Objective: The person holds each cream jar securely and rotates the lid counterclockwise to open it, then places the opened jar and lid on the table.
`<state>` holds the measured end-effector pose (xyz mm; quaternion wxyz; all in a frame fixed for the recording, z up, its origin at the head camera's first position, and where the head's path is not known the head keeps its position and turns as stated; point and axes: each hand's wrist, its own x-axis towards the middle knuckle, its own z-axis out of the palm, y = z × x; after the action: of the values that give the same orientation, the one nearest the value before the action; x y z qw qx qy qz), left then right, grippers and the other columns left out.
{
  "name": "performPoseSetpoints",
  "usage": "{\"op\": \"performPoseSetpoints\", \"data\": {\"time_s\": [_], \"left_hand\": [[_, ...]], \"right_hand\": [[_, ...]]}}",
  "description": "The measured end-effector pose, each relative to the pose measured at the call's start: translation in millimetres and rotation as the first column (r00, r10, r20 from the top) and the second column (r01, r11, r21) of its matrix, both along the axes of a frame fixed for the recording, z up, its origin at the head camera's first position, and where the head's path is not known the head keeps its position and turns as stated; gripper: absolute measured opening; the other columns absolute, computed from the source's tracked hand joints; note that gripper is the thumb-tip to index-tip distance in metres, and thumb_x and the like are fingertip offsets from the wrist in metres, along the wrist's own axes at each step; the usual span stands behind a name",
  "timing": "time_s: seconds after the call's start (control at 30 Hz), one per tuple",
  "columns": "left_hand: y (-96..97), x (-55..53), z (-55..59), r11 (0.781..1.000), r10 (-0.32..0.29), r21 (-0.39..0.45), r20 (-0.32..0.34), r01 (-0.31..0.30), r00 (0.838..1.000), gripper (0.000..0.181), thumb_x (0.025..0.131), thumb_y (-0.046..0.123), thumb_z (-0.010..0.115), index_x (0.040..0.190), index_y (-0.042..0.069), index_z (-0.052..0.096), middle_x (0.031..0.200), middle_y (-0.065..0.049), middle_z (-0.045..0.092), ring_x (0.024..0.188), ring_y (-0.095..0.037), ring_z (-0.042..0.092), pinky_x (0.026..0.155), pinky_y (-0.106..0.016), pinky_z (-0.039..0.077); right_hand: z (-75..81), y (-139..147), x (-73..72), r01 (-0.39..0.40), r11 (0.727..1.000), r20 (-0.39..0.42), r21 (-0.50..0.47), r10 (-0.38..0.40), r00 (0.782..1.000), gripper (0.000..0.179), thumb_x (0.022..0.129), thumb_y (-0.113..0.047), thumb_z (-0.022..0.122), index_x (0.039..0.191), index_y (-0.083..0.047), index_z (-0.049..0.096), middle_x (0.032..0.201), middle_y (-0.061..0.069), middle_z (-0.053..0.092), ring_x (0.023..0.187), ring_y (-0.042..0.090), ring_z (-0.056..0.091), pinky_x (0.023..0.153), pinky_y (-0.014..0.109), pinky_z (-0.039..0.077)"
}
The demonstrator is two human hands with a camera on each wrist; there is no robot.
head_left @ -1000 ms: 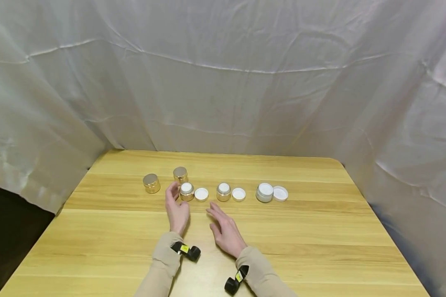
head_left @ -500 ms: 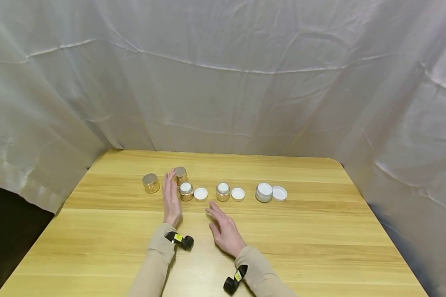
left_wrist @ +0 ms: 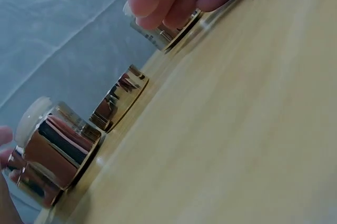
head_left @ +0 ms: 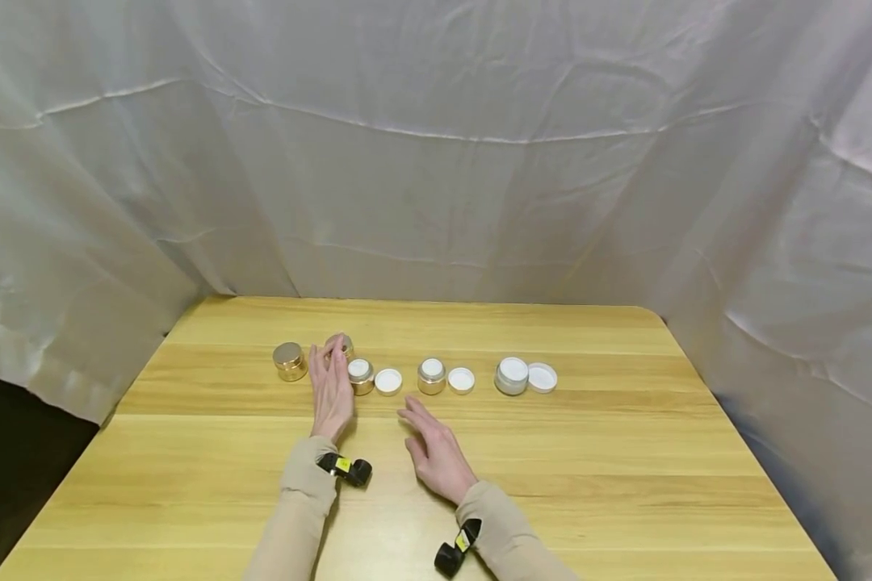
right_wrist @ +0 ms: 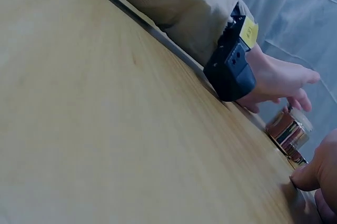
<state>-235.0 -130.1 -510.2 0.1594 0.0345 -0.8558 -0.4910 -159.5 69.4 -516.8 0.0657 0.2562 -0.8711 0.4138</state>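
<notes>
My left hand (head_left: pixel 331 395) reaches across the left side of the table, its bent fingers gripping a closed gold jar (head_left: pixel 348 345) at the back. The fingers hide much of that jar. Just in front of it stands an uncovered gold jar (head_left: pixel 361 378) with a white inner cover, close beside the hand; its upturned lid (head_left: pixel 388 382) lies to the right. In the left wrist view the gripped jar (left_wrist: pixel 37 187) shows partly behind the uncovered one (left_wrist: pixel 58 150). My right hand (head_left: pixel 442 460) holds nothing, fingers loosely extended, before the middle uncovered jar (head_left: pixel 432 378).
Another closed gold jar (head_left: pixel 290 361) stands left of my left hand. An upturned lid (head_left: pixel 461 380) lies beside the middle jar. Further right are a larger silvery jar (head_left: pixel 512 377) and its lid (head_left: pixel 542 378). A pale curtain (head_left: pixel 436 202) hangs behind the wooden table (head_left: pixel 625 452).
My left hand has moved left and back from beside the uncovered jar to the closed gold jar behind it, which has shifted slightly left and nearer. The right hand stays in place.
</notes>
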Motion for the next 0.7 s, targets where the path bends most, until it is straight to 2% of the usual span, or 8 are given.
{"op": "performPoseSetpoints", "data": {"time_s": [0.1, 0.17, 0.3, 0.4, 0.53, 0.7], "left_hand": [[-0.1, 4.8, 1.6, 0.999, 0.017, 0.033, 0.048, -0.018, 0.999, 0.067, 0.109, 0.049, 0.009, 0.158, 0.011, 0.030, 0.162, -0.012, 0.015, 0.157, -0.034, -0.015, 0.128, -0.064, 0.004], [-0.2, 8.8, 2.2, 0.998, 0.028, 0.053, 0.050, -0.031, 0.998, 0.067, 0.109, 0.048, 0.010, 0.157, 0.008, 0.033, 0.160, -0.010, 0.014, 0.157, -0.034, -0.014, 0.128, -0.063, 0.006], [-0.5, 16.6, 2.4, 0.995, 0.060, 0.073, 0.000, -0.060, 0.998, 0.061, 0.111, 0.041, 0.016, 0.150, 0.002, 0.043, 0.158, -0.012, 0.017, 0.154, -0.039, 0.015, 0.124, -0.061, 0.024], [-0.7, 21.6, 2.0, 0.989, 0.120, 0.086, -0.040, -0.116, 0.992, 0.050, 0.110, 0.031, 0.031, 0.145, 0.000, 0.050, 0.162, -0.013, 0.023, 0.148, -0.038, 0.032, 0.120, -0.057, 0.033], [-0.7, 26.6, 2.4, 0.969, 0.227, 0.123, -0.098, -0.214, 0.969, 0.037, 0.098, 0.013, 0.059, 0.134, 0.002, 0.063, 0.162, -0.012, 0.035, 0.148, -0.039, 0.036, 0.123, -0.056, 0.031], [-1.5, 30.1, 2.4, 0.936, 0.345, 0.149, -0.213, -0.319, 0.914, 0.031, 0.083, 0.001, 0.076, 0.114, 0.001, 0.075, 0.141, -0.018, 0.060, 0.131, -0.042, 0.056, 0.113, -0.054, 0.045]], "right_hand": [[-0.1, -0.1, 0.1, -0.001, 1.000, 0.002, -0.002, 0.001, 1.000, 0.044, 0.094, 0.004, 0.059, 0.137, 0.000, 0.057, 0.155, 0.023, 0.043, 0.144, 0.037, 0.044, 0.119, 0.052, 0.038], [0.0, 0.0, 0.3, -0.003, 1.000, 0.003, -0.002, 0.003, 1.000, 0.044, 0.094, 0.004, 0.059, 0.137, 0.000, 0.056, 0.156, 0.023, 0.043, 0.144, 0.037, 0.044, 0.119, 0.052, 0.038], [0.7, 0.2, 0.1, -0.006, 1.000, 0.000, -0.006, 0.006, 1.000, 0.044, 0.094, 0.004, 0.060, 0.137, 0.001, 0.056, 0.155, 0.024, 0.043, 0.143, 0.038, 0.044, 0.119, 0.053, 0.038], [0.7, 0.2, -0.2, -0.005, 1.000, -0.001, -0.009, 0.005, 1.000, 0.044, 0.093, 0.004, 0.060, 0.137, 0.001, 0.057, 0.154, 0.025, 0.044, 0.143, 0.038, 0.044, 0.119, 0.053, 0.038], [0.8, 0.0, 0.0, -0.005, 1.000, 0.010, -0.010, 0.005, 1.000, 0.044, 0.093, 0.004, 0.060, 0.137, 0.001, 0.056, 0.155, 0.024, 0.043, 0.144, 0.039, 0.044, 0.119, 0.053, 0.037], [0.7, 0.3, 0.8, 0.004, 0.999, 0.021, -0.040, -0.003, 1.000, 0.044, 0.093, 0.004, 0.060, 0.137, 0.000, 0.057, 0.156, 0.023, 0.043, 0.144, 0.039, 0.043, 0.119, 0.054, 0.037]]}}
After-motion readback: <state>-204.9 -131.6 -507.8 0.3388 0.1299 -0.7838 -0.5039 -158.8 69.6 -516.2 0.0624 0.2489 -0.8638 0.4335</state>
